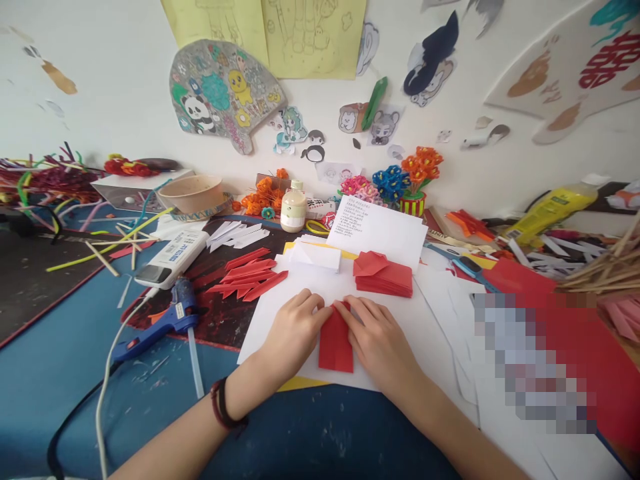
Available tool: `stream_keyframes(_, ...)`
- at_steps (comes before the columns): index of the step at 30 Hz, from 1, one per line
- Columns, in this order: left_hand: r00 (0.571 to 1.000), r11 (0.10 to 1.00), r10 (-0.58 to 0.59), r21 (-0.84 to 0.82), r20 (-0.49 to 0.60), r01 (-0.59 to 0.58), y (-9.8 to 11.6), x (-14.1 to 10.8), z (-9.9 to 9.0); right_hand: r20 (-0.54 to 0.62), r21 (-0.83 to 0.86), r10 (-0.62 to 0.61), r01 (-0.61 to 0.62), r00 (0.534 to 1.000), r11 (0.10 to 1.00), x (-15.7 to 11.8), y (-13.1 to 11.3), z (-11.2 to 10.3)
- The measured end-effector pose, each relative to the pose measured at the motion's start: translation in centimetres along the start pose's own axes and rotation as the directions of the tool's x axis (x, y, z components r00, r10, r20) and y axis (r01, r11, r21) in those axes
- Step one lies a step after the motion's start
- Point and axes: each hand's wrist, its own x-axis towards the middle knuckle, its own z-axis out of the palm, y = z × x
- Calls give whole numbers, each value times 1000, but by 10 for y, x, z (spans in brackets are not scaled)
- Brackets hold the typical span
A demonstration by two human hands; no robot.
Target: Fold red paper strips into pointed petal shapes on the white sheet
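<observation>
A red paper piece (335,350) with a lengthwise crease lies on white sheets (280,313), its top end between my hands. My left hand (299,330) pinches its upper left corner with bent fingers. At the upper right corner, the fingers of my right hand (375,330) press together on the same paper. Just beyond my hands sit a stack of red paper (385,277) with a folded piece on top and a stack of white paper (316,257). Several narrow folded red strips (250,275) lie to the left, with folded white strips (235,235) behind them.
A blue glue gun (173,319) with its cord and a white device (173,259) with a cable lie on the left. A bottle (293,208), a bowl (193,193) and a handwritten card (377,230) stand at the back. Red sheets (530,287) lie on the right.
</observation>
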Motion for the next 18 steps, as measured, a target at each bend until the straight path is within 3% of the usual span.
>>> stream_keyframes(10, 1000, 999, 26, 28, 1, -26, 1, -1, 0, 10, -43, -1, 1, 1000, 999, 0, -2, 2)
stream_keyframes(18, 990, 974, 33, 220, 135, -62, 8, 2, -5, 13, -91, -23, 24, 1000, 996, -1, -1, 4)
